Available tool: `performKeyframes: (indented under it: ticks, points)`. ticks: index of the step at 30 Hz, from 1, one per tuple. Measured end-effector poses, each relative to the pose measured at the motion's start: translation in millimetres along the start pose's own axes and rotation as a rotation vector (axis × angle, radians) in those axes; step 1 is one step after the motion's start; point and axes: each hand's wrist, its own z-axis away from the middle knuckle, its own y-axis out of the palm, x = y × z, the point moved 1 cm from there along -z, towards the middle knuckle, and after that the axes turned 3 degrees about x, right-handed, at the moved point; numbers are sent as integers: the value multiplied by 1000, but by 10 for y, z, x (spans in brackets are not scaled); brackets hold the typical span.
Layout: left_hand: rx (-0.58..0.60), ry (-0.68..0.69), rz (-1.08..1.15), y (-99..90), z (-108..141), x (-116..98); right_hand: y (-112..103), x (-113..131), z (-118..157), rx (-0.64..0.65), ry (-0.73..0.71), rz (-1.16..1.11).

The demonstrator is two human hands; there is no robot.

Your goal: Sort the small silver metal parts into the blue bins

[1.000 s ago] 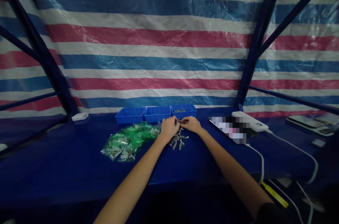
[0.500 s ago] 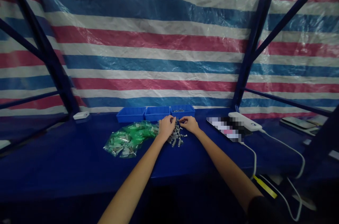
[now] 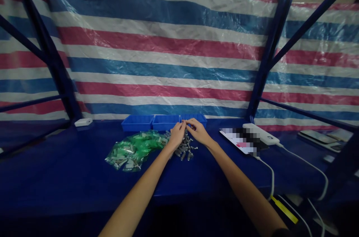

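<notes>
My left hand (image 3: 177, 134) is over the left side of a pile of small metal parts (image 3: 185, 149), its fingers closed and their tips hidden. My right hand (image 3: 196, 130) meets it at the fingertips above the back of the pile, thumb and fingers pinched together. Whatever lies between the fingertips is too small to make out. Left of the pile lies a green-tinted clear plastic bag (image 3: 134, 149) with metal pieces inside. Behind the hands stand three blue bins in a row: a left bin (image 3: 137, 123), a middle bin (image 3: 165, 122) and a right bin (image 3: 202, 119), partly covered by my right hand.
A phone (image 3: 238, 141) and a white power bank (image 3: 260, 134) with white cables lie on the blue table (image 3: 84, 181) at right. A small white box (image 3: 83, 122) is at back left. Blue rack posts and a striped sheet (image 3: 162, 42) stand behind.
My right hand has moved left, and its fingertips now meet those of my left hand above the pile. The camera view has shifted slightly.
</notes>
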Motion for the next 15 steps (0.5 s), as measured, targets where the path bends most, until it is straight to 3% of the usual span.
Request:
performKeyframes:
  ticks: [4, 8, 12, 15]
  points:
    - [17, -33, 149, 49, -77, 85, 27, 8, -1, -88, 166, -103]
    - [34, -63, 101, 80, -42, 75, 108, -11, -7, -193, 299, -274]
    - [3, -90, -40, 21, 36, -10, 94, -91, -2, -256, 362, -226]
    - [-34, -149, -126, -41, 38, -49, 0, -220, 3, -265, 524, -125]
